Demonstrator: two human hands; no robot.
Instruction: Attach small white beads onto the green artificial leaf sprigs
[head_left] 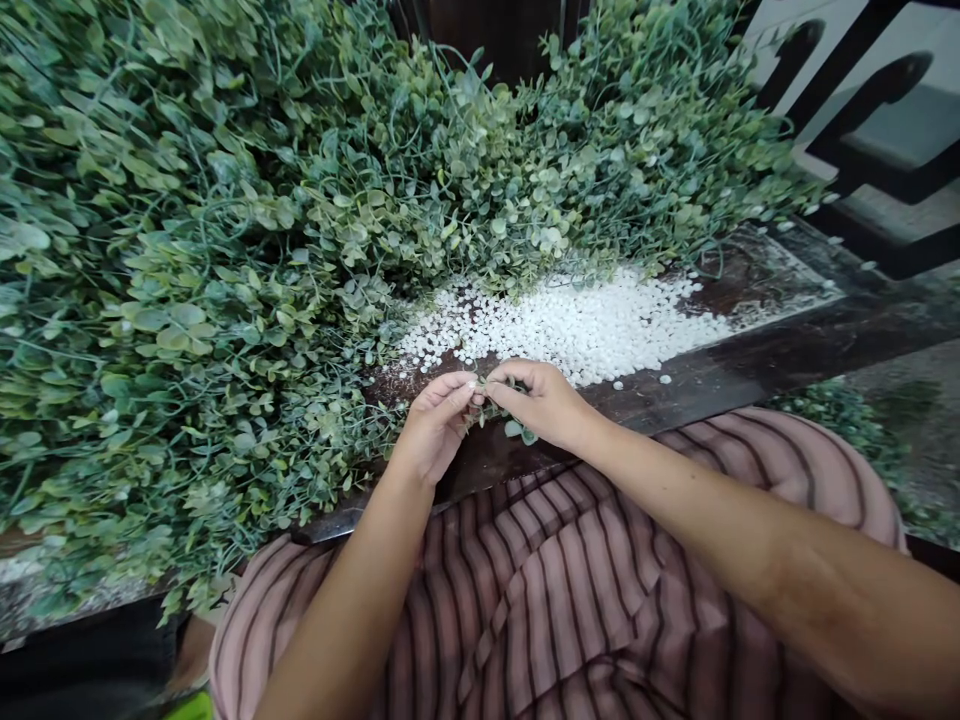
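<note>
My left hand (439,425) is closed in a pinch. A small white piece (472,385) shows at its thumb tip, like the ones in the pile. Opposite it, fingertip to fingertip, my right hand (540,402) pinches a thin green leafy sprig (519,431), whose leaves hang below the fingers. Where the stem meets the white piece is mostly covered by my fingers. Just beyond both hands lies a spread heap of small white plastic pieces (600,325) on the dark wooden bench (675,378).
A large mass of artificial leafy greenery (247,230) covers the left and back of the bench. Dark bars of a wooden armrest (862,110) stand at the upper right. My lap in striped cloth (570,590) is against the front edge. More greenery (840,425) lies low at right.
</note>
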